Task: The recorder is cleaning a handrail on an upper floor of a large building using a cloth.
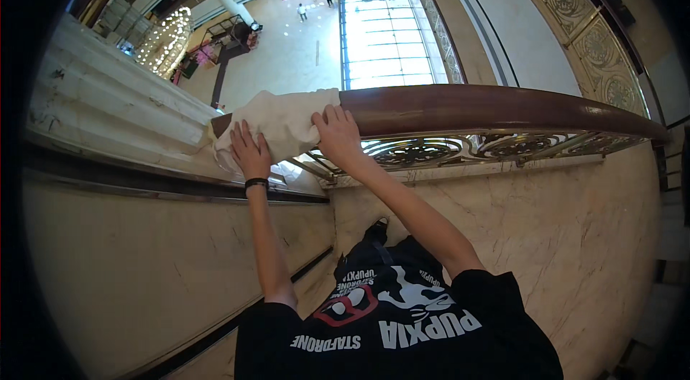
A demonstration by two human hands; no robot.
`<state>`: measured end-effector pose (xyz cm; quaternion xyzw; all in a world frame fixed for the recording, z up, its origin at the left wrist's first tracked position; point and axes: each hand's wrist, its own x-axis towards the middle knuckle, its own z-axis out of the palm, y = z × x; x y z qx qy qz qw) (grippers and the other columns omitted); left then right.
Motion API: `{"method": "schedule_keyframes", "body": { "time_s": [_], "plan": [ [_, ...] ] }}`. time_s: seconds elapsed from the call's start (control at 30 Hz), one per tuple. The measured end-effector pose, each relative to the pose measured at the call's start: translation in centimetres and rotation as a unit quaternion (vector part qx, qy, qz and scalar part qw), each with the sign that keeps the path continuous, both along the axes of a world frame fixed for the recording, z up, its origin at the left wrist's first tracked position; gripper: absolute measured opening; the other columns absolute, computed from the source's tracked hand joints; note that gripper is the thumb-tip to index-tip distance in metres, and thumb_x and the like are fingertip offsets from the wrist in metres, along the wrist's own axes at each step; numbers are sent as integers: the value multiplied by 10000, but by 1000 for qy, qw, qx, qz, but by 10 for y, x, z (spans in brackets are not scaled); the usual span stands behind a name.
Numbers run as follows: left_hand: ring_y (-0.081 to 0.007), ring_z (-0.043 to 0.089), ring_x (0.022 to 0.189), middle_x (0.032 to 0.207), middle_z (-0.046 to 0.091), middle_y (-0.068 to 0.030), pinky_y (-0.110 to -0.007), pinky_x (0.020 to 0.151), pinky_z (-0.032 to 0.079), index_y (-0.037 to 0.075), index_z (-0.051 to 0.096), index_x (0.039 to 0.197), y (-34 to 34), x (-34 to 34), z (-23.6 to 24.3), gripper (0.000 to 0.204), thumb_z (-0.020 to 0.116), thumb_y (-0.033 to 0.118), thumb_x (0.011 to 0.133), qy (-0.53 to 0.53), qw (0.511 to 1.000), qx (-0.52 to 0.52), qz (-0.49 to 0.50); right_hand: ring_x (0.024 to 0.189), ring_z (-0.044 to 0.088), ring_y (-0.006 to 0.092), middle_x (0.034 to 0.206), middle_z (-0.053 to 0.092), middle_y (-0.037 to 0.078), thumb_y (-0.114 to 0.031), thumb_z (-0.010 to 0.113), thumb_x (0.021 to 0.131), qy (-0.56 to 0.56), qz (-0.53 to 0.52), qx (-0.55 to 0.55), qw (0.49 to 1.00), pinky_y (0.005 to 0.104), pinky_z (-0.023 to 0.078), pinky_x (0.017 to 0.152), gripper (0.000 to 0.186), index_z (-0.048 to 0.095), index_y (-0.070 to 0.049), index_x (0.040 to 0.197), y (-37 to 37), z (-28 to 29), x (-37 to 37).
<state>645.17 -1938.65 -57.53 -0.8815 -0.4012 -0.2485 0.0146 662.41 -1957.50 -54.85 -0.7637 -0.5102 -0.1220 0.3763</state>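
Note:
A cream-white cloth [284, 117] lies draped and wrinkled over the left end of a dark red-brown wooden handrail [460, 107]. My left hand [251, 157], with a black band at its wrist, rests flat on the cloth's left part, fingers spread. At the cloth's right edge is my right hand [338, 135], its fingers bent over the top of the rail and holding the cloth against it. The rail's surface under the cloth is hidden.
Below the rail runs an ornate gold metal balustrade [417, 152]. A pale fluted column [122, 99] stands left. Beyond the rail lies a drop to a lower hall floor [287, 49] with people. My feet stand on a marble floor [503, 236].

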Motion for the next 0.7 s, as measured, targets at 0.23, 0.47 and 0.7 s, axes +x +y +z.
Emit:
{"method": "schedule_keyframes", "body": {
  "time_s": [0.23, 0.47, 0.7],
  "plan": [
    [-346, 315, 1504, 1591, 409, -138, -557, 1203, 244, 117, 443, 1530, 33, -1, -20, 524, 444, 347, 1059, -4, 999, 30, -10, 1131, 537, 375, 1133, 568, 197, -99, 652, 791, 2, 13, 27, 1000, 469, 438, 980, 332, 642, -37, 1117, -4, 5, -13],
    [-342, 428, 1438, 1489, 547, -116, -520, 1166, 332, 122, 602, 1403, 91, 21, -19, 434, 419, 333, 1071, 31, 997, 48, 57, 1136, 558, 360, 1154, 588, 197, -39, 645, 792, 91, 85, 57, 991, 453, 468, 958, 259, 672, -31, 1049, 38, 5, -49],
    [-331, 429, 1435, 1489, 551, -91, -554, 1157, 329, 144, 620, 1382, 95, 23, -15, 423, 416, 338, 1066, 65, 989, 26, 131, 1051, 567, 329, 1039, 568, 161, -109, 686, 778, 47, 89, 42, 994, 423, 474, 873, 255, 680, -78, 1031, 43, -1, -44]
  ]
}}
